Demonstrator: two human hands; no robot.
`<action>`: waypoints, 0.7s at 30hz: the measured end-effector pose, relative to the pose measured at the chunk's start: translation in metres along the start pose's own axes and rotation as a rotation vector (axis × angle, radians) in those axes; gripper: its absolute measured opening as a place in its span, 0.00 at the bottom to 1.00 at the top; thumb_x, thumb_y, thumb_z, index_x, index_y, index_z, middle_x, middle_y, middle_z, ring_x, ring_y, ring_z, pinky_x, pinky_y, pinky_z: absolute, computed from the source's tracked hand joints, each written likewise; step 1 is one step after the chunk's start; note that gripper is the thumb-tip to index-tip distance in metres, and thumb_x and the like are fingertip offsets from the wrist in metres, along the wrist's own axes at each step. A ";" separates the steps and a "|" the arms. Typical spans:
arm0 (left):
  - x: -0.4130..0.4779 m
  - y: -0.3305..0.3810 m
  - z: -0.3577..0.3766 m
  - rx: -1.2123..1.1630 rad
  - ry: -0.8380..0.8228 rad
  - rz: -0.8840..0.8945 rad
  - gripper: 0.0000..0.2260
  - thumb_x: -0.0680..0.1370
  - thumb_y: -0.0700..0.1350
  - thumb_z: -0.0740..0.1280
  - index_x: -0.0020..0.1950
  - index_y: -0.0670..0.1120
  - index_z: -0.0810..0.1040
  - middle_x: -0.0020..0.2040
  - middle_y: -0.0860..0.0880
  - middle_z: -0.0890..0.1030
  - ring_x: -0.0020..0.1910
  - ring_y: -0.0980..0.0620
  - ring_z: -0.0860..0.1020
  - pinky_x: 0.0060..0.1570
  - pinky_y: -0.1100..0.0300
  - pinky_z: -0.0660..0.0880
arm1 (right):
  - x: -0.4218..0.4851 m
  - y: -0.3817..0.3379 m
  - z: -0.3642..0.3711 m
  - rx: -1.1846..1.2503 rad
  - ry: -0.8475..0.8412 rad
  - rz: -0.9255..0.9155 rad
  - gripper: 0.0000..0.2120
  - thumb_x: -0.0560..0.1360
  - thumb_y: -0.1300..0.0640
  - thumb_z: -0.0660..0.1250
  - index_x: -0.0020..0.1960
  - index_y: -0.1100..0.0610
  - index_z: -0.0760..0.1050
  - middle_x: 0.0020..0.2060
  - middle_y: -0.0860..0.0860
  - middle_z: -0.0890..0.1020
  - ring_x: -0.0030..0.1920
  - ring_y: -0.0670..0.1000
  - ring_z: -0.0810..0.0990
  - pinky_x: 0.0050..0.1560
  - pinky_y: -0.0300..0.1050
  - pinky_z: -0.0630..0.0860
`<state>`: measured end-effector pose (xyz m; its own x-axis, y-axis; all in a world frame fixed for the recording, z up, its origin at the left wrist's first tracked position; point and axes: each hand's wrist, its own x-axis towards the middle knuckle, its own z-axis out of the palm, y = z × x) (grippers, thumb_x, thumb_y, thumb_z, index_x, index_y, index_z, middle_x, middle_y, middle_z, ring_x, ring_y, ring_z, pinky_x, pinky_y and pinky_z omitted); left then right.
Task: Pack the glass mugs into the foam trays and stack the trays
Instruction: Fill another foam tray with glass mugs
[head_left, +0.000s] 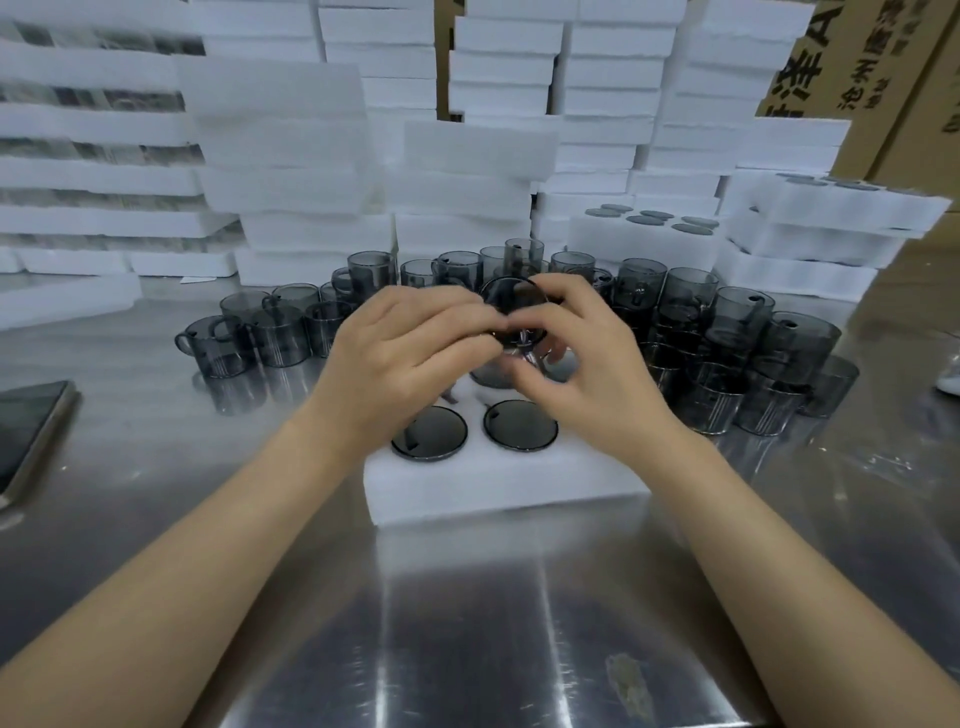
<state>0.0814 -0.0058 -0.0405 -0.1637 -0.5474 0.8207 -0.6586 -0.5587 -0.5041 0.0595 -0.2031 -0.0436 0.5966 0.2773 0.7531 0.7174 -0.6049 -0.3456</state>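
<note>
Over the foam tray (498, 488), left hand (410, 353) and right hand (587, 364) pinch one glass mug (511, 301) — grip closed round it, not yet seated. Two seated mugs (429, 432) occupy near holes; many loose mugs (727, 332) wait on the surface (467, 623) — tray barely begun, filled trays (644, 239) stacked behind.

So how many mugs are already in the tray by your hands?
2 visible: near-left mug and near-right mug, in the foam tray. Left hand and right hand hold a third mug above, maybe hiding more.
</note>
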 end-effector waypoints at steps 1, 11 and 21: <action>-0.001 -0.001 0.002 -0.017 0.034 -0.049 0.02 0.76 0.36 0.71 0.47 0.42 0.82 0.50 0.46 0.84 0.51 0.46 0.81 0.45 0.52 0.77 | 0.001 -0.001 0.000 0.042 0.042 0.049 0.07 0.71 0.59 0.74 0.48 0.58 0.81 0.57 0.51 0.75 0.42 0.47 0.77 0.46 0.37 0.74; -0.021 -0.008 0.008 -0.203 -0.074 -0.828 0.09 0.77 0.35 0.64 0.57 0.40 0.77 0.54 0.48 0.76 0.56 0.47 0.73 0.52 0.55 0.73 | 0.014 0.008 -0.028 1.019 0.295 0.615 0.05 0.74 0.56 0.70 0.43 0.57 0.83 0.41 0.50 0.85 0.44 0.48 0.83 0.55 0.45 0.79; -0.030 -0.013 0.016 -0.329 -0.099 -1.038 0.12 0.76 0.32 0.61 0.56 0.43 0.77 0.54 0.51 0.73 0.56 0.49 0.73 0.47 0.61 0.72 | 0.011 0.024 -0.042 0.525 0.155 0.577 0.11 0.70 0.63 0.74 0.38 0.46 0.84 0.66 0.52 0.71 0.64 0.51 0.74 0.66 0.47 0.71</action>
<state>0.1064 0.0082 -0.0629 0.6348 0.0382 0.7718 -0.6081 -0.5915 0.5294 0.0687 -0.2459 -0.0199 0.8966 -0.1025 0.4307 0.4092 -0.1794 -0.8946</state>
